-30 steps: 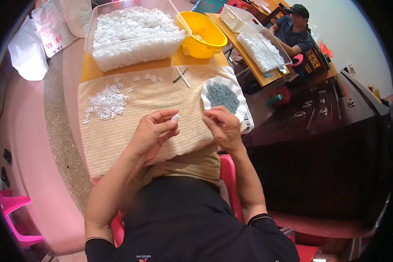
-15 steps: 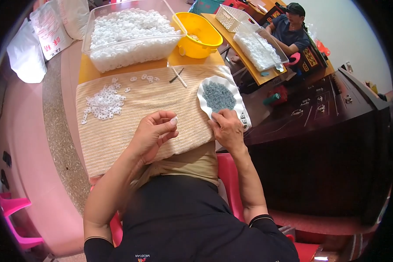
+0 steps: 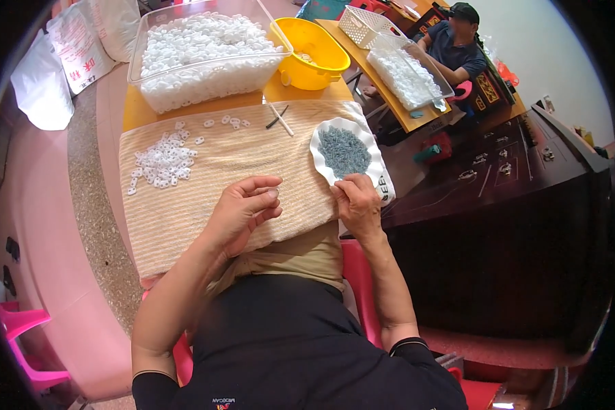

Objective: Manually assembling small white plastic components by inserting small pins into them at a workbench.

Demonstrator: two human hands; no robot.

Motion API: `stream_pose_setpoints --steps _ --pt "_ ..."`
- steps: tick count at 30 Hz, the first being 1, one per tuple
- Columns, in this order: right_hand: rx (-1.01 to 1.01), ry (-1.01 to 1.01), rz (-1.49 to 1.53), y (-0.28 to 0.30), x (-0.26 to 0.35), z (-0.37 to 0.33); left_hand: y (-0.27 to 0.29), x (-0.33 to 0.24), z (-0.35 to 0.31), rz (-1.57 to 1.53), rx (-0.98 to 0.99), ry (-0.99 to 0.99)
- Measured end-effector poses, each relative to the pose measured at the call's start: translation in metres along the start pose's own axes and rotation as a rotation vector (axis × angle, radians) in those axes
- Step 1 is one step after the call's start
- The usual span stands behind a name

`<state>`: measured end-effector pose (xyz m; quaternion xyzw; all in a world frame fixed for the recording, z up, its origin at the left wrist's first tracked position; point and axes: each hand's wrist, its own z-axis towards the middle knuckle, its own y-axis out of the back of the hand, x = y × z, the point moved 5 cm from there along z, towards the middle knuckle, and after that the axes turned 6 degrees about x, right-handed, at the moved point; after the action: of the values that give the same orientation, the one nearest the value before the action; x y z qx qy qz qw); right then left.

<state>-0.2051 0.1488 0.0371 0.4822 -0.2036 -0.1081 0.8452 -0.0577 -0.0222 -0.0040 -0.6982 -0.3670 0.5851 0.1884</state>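
My left hand (image 3: 244, 210) is held above the striped towel (image 3: 236, 154), its fingers curled and thumb close to the index finger. Anything between those fingertips is too small or hidden to make out. At the near edge of a white wavy-rimmed dish (image 3: 317, 156), my right hand (image 3: 361, 208) has its thumb and fingers pressed together. What it pinches, if anything, cannot be seen. Many small grey-blue pieces (image 3: 344, 152) fill the dish. On the towel's left lies a pile of small white plastic pieces with holes (image 3: 164, 162), with several loose ones farther back.
Behind the towel stand a clear tub (image 3: 208, 92) heaped with white pieces and a yellow basin (image 3: 316, 72). A white stick and a dark one (image 3: 278, 117) lie crossed. A person (image 3: 452, 48) sits at another table, right. Dark wooden furniture (image 3: 499, 205) flanks my right side.
The white piece seen at my left fingertips is no longer visible, and the index finger looks straighter. My right hand has shifted slightly right along the dish's near edge.
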Motion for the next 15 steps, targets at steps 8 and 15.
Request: stream_pose_setpoints --steps 8,15 --pt "0.026 -0.015 0.004 0.000 -0.007 0.001 0.002 0.005 0.002 0.008 -0.003 0.009" --pt "-0.054 -0.024 0.082 0.004 -0.012 0.000 0.001 0.006 0.002 -0.004 0.001 0.002"
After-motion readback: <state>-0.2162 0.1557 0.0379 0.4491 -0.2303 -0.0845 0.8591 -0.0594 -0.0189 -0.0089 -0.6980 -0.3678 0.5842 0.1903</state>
